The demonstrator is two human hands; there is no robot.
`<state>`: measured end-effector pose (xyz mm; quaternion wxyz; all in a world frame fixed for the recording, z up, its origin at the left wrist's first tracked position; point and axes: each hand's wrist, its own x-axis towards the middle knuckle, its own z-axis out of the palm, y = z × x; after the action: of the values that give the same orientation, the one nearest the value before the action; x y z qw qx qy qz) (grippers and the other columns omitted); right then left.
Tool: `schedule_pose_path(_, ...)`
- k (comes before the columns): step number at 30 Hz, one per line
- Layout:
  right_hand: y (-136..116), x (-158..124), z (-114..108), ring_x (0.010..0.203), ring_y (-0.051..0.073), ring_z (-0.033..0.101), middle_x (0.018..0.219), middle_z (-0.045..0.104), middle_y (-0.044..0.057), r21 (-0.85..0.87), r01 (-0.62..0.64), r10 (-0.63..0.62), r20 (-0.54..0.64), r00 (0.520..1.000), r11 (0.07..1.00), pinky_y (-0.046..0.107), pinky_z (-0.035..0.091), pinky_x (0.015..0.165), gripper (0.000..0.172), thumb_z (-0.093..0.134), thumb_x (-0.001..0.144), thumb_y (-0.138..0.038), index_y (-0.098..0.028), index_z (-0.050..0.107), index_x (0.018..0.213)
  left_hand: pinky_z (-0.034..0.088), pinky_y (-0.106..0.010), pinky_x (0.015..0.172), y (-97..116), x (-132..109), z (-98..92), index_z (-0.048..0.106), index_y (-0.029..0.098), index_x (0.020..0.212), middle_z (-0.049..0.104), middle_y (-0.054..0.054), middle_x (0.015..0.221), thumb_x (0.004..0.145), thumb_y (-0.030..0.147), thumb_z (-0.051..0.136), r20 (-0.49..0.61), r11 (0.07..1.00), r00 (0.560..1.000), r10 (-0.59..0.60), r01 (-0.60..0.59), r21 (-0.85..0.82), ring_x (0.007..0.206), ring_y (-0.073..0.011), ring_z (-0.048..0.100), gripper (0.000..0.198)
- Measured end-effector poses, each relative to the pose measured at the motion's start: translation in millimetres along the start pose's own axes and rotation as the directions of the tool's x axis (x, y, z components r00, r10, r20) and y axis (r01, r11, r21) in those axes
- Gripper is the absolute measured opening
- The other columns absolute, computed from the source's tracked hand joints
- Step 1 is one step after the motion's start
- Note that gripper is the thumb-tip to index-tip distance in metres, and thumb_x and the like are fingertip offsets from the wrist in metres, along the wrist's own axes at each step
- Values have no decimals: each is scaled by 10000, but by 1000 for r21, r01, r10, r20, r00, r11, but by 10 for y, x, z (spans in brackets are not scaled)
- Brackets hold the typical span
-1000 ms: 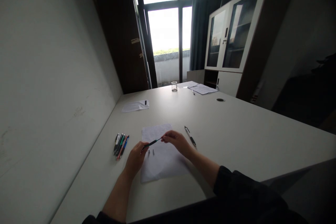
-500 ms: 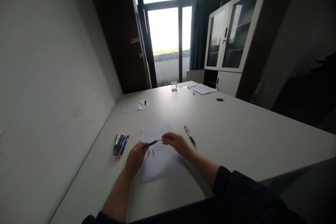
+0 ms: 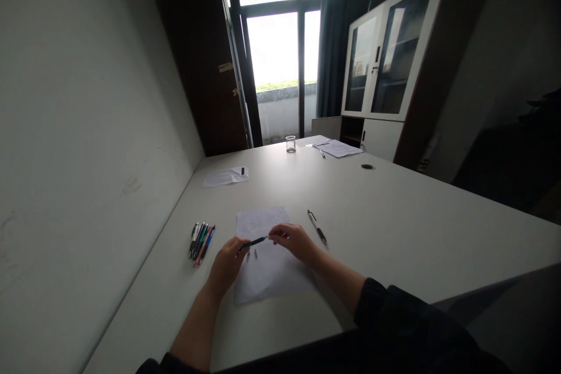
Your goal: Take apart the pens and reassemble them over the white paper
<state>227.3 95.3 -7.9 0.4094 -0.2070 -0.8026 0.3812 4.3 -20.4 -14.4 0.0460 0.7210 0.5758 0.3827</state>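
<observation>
My left hand (image 3: 228, 257) is closed round a dark green and black pen (image 3: 254, 242), which tilts slightly upward to the right. At the pen's thin tip are the pinched fingertips of my right hand (image 3: 287, 238); whether they hold the tip itself or a small part on it is too small to make out. Below the pen, two small metallic pen parts (image 3: 256, 253) lie on a sheet of paper (image 3: 274, 280). The upper part of that paper carries rows of writing.
Several pens (image 3: 202, 244) lie bunched at the left. A single white and black pen (image 3: 317, 228) rests right of the paper. Farther back are a plastic sleeve (image 3: 227, 176), a glass jar (image 3: 290, 144), more papers (image 3: 339, 148) and a round cable hole (image 3: 367, 167). A wall borders the table's left side.
The fingertips of my right hand have come slightly lower and against the pen's tip. The pen lies a little flatter, and my left hand has barely shifted.
</observation>
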Motion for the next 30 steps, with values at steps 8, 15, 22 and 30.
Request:
schedule_pose_path(8, -1, -12, -6, 618, 150, 671, 763, 704, 38, -29, 34, -34, 15, 999, 999, 272, 559, 612, 236, 652, 858, -410, -187, 721, 897, 519, -339, 791, 12, -4, -6, 614, 245, 1053, 655, -62, 965, 945, 226, 485, 16, 1000, 1000, -5, 5, 2, 887, -217, 632, 169)
schedule_pose_path(15, -69, -29, -20, 616, 132, 634, 799, 692, 40, -91, 61, -56, 52, 997, 994, 253, 524, 610, 203, 603, 902, -367, -195, 711, 899, 517, -319, 785, 26, 2, -13, 618, 252, 1041, 659, -48, 963, 930, 191, 512, 0, 1000, 1000, 9, -9, 6, 884, -207, 638, 166)
schedule_pose_path(22, -125, -35, -37, 616, 129, 567, 750, 657, 31, -190, 122, -110, 71, 991, 974, 251, 468, 619, 205, 587, 915, -355, -197, 701, 854, 515, -323, 796, 54, 8, -33, 618, 251, 1035, 656, -51, 964, 934, 205, 510, 17, 1000, 1000, 17, -18, 14, 892, -211, 638, 154)
schedule_pose_path(30, -140, -44, -36, 626, 123, 532, 742, 638, 28, -215, 138, -121, 94, 988, 967, 244, 429, 628, 215, 570, 929, -337, -183, 690, 837, 500, -322, 800, 59, 5, -33, 613, 241, 1040, 649, -46, 967, 927, 179, 525, 29, 1000, 999, 23, -23, 7, 896, -208, 622, 157)
